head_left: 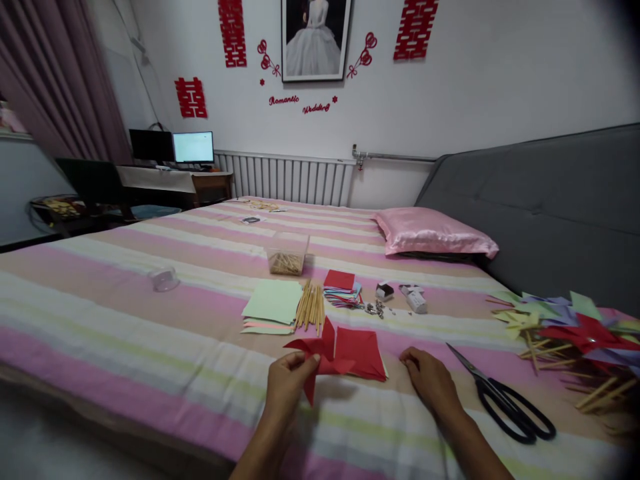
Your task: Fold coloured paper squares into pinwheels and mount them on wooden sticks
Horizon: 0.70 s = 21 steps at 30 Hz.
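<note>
The left hand (289,381) pinches a red paper pinwheel (326,355) between thumb and fingers, just left of a stack of red paper sheets (361,353) on the striped bedspread (150,327); the right hand (433,380) is to the right of that stack with its fingers curled together, and whether they grip anything small cannot be told. The work looks well along: a pile of pinwheels on sticks (587,333) lies at far right, while the red one appears shaped but shows no stick. Left over are the red sheets, pale green sheets (273,303), loose wooden sticks (311,308) and small metal pieces (375,309), farther off. The red pinwheel's blades spread about its middle, one pointing far, one left, one near, one right over the red sheets, so no single long axis stands out
</note>
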Available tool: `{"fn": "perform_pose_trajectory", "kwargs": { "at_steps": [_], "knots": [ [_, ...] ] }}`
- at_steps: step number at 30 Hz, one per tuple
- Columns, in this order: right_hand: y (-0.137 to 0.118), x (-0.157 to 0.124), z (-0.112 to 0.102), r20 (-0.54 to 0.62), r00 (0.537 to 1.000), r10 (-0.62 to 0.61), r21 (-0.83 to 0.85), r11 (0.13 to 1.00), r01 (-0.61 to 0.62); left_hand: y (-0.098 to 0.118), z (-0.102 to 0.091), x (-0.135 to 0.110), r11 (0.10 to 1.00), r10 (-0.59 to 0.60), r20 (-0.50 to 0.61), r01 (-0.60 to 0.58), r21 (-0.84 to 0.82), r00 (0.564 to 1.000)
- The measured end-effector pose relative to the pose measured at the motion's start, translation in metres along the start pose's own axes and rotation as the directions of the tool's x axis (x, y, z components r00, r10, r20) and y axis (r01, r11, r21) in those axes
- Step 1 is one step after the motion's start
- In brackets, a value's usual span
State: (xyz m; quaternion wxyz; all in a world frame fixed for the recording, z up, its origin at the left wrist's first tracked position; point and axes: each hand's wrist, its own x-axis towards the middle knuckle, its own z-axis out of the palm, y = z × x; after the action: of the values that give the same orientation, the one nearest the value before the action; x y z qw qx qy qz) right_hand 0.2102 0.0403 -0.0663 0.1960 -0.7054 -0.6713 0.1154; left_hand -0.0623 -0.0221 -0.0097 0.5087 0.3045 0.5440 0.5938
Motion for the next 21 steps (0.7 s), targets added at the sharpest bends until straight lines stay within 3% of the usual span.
{"fn": "perform_pose_trajectory", "kwargs": {
  "at_steps": [6, 13, 21],
  "knots": [
    [-0.005, -0.007, -0.003, 0.001, 0.998, -0.066, -0.040, 0.997, 0.066, 0.000, 0.000, 0.002, 1.000, 0.001, 0.006, -0.001, 0.007, 1.000],
    [-0.019, -0.012, -0.006, -0.020, 0.999, 0.039, -0.176, 0.983, -0.042, 0.003, 0.005, -0.001, 1.000, 0.005, -0.037, -0.007, -0.030, 0.999],
    [-0.008, -0.005, -0.006, -0.020, 0.996, 0.090, -0.079, 0.993, -0.091, 0.006, 0.010, -0.006, 0.998, -0.004, -0.028, 0.002, -0.059, 1.000]
  ]
}}
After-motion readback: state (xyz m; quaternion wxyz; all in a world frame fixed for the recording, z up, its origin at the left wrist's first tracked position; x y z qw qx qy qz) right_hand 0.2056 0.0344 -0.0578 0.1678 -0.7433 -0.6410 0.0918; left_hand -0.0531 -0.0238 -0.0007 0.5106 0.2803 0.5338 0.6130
